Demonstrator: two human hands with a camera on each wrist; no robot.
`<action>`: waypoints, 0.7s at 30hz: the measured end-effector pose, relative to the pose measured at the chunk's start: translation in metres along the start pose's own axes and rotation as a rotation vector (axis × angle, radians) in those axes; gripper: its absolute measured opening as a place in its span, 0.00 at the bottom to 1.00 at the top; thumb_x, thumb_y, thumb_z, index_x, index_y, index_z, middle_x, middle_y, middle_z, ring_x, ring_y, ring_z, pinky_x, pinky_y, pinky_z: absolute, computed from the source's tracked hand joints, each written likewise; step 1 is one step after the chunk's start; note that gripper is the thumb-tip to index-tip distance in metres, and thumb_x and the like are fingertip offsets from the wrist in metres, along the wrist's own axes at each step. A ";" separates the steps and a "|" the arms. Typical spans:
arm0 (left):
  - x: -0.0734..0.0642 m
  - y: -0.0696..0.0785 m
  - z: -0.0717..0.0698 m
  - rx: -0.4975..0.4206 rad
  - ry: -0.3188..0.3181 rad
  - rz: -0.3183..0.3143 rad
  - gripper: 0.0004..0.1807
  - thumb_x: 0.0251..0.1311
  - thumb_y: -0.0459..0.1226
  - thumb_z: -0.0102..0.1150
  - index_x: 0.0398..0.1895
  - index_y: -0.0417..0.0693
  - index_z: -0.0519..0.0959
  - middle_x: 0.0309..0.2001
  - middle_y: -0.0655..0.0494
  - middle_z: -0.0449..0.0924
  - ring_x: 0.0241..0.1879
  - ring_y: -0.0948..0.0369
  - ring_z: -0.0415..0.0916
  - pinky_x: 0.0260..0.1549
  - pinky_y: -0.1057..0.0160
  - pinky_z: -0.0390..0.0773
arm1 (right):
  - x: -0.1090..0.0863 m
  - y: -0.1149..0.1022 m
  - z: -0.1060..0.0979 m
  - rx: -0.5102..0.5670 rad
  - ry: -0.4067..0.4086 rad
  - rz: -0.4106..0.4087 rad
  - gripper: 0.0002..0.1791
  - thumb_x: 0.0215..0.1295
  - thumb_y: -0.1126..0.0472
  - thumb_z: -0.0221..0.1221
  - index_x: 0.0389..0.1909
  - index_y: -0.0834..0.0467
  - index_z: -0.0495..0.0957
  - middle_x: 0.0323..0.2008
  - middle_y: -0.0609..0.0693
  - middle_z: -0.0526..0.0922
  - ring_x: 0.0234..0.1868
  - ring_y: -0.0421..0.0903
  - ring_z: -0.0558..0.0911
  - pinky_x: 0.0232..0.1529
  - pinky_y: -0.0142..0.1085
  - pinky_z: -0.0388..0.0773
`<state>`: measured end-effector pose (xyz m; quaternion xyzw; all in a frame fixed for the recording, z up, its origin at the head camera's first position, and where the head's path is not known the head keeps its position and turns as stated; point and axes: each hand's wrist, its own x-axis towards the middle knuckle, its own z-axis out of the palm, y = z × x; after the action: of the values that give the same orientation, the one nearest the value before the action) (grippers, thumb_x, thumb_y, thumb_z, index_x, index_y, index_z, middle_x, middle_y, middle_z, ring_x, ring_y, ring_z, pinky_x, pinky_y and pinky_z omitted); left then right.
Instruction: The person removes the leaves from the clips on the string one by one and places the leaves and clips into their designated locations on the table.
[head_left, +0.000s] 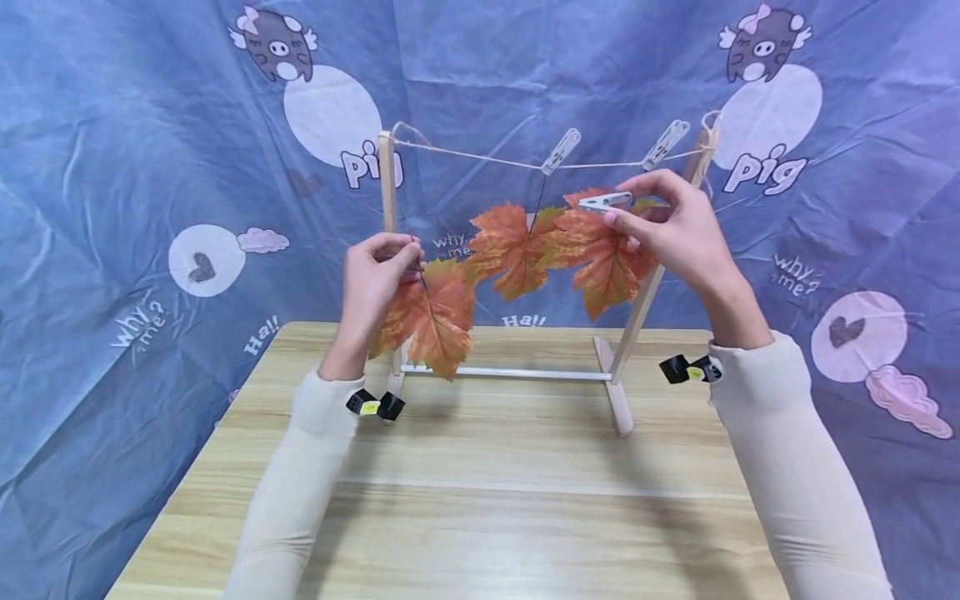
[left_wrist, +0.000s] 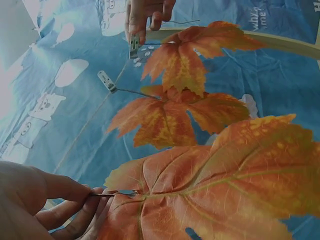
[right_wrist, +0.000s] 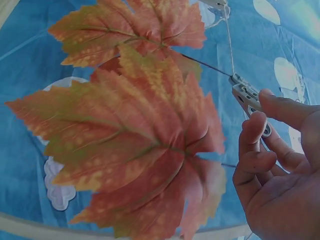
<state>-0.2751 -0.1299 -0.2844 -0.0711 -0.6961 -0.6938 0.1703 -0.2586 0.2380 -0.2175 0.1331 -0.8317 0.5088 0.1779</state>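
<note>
My left hand [head_left: 371,279] pinches the thin dark stem of an orange artificial maple leaf [head_left: 437,325], which hangs below the fingertips left of the other leaves. In the left wrist view the stem [left_wrist: 103,194] runs from thumb and finger to that leaf. My right hand [head_left: 686,229] holds a pale clothespin [head_left: 606,202] between thumb and fingers, in front of a second leaf [head_left: 611,258]. A third leaf [head_left: 508,250] hangs by its stem from a clothespin [head_left: 562,152] on the string. Another clothespin [head_left: 666,145] grips the string farther right.
A string [head_left: 480,157] sags between the two wooden posts of a stand, left post [head_left: 387,183] and right post [head_left: 645,308]. A white crossbar [head_left: 510,374] joins them low down. The stand is on a wood-grain table [head_left: 480,517] before a blue printed cloth [head_left: 150,100].
</note>
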 end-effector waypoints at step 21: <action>-0.012 -0.046 -0.003 -0.111 -0.042 -0.217 0.12 0.73 0.30 0.64 0.52 0.28 0.82 0.33 0.55 0.89 0.30 0.65 0.89 0.34 0.67 0.92 | -0.032 0.046 -0.012 -0.051 0.033 0.019 0.17 0.68 0.61 0.72 0.56 0.57 0.84 0.34 0.34 0.85 0.28 0.34 0.86 0.28 0.24 0.82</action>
<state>-0.2791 -0.1320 -0.3313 -0.0191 -0.6635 -0.7442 0.0755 -0.2461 0.2702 -0.2633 0.1125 -0.8426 0.4912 0.1902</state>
